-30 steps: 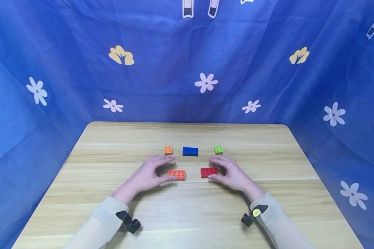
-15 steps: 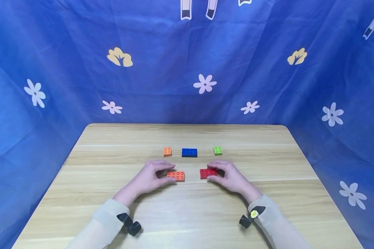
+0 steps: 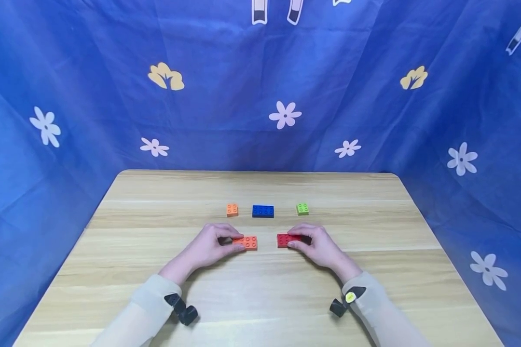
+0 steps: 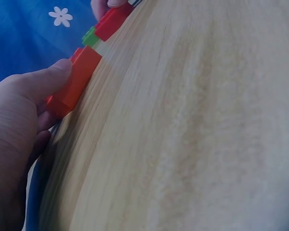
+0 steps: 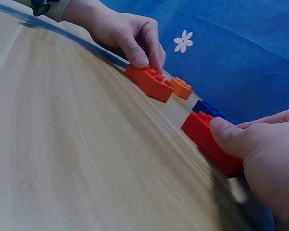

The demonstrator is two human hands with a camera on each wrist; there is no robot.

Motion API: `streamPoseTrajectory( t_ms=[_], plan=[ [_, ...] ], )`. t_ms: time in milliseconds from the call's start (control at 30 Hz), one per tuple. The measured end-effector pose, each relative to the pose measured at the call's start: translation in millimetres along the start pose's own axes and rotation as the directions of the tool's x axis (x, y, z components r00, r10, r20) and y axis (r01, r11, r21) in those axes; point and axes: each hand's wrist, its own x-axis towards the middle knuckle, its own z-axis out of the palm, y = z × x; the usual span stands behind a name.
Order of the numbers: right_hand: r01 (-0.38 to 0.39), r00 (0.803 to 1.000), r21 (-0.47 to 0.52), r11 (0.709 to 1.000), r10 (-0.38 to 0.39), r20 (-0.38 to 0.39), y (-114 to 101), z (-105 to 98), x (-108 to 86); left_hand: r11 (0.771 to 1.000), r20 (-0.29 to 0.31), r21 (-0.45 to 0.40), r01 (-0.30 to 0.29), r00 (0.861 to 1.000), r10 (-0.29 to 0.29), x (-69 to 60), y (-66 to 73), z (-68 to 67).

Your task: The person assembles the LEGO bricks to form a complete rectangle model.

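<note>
My left hand (image 3: pixel 210 246) pinches a long orange building brick (image 3: pixel 252 243) by its long sides, thumb in front and fingers behind. On the other side, a long red building brick (image 3: pixel 282 241) is pinched the same way by my right hand (image 3: pixel 319 246). A gap of bare table separates the two bricks, and both lie studs up on the table. In the left wrist view the thumb presses the near side of the orange brick (image 4: pixel 79 84). In the right wrist view the thumb lies against the red brick (image 5: pixel 209 144), whose far end is partly hidden by the hand.
Behind the hands stand a small orange brick (image 3: pixel 232 210), a long blue brick (image 3: pixel 263 211) and a small green brick (image 3: pixel 302 208) in a row. The wooden table (image 3: pixel 260 299) ends at a blue patterned cloth (image 3: pixel 226 120) at the back and sides.
Both hands have closed in: the fingers and thumbs, earlier spread around the orange and red bricks, now grip them. The bricks have hardly moved.
</note>
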Motion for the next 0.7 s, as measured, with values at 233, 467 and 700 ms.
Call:
streamPoseTrajectory(
  t_ms=[233, 467, 700],
  plan=[
    [-0.001, 1.000, -0.004, 1.000, 0.001, -0.025, 0, 10, 3.6, 1.000, -0.005, 0.008, -0.003, 1.000, 0.004, 2.9, -0.2, 3.8],
    [-0.001, 0.999, 0.021, 1.000, 0.002, -0.046, -3, 16, 7.2, 0.999, -0.014, 0.031, -0.012, 1.000, 0.012, 4.9, 2.5, 7.5],
    [0.001, 0.999, 0.025, 1.000, 0.000, -0.042, -4, 19, 9.3, 0.999, -0.013, 0.021, -0.044, 0.999, 0.045, 9.4, 5.7, 11.8]
  ],
)
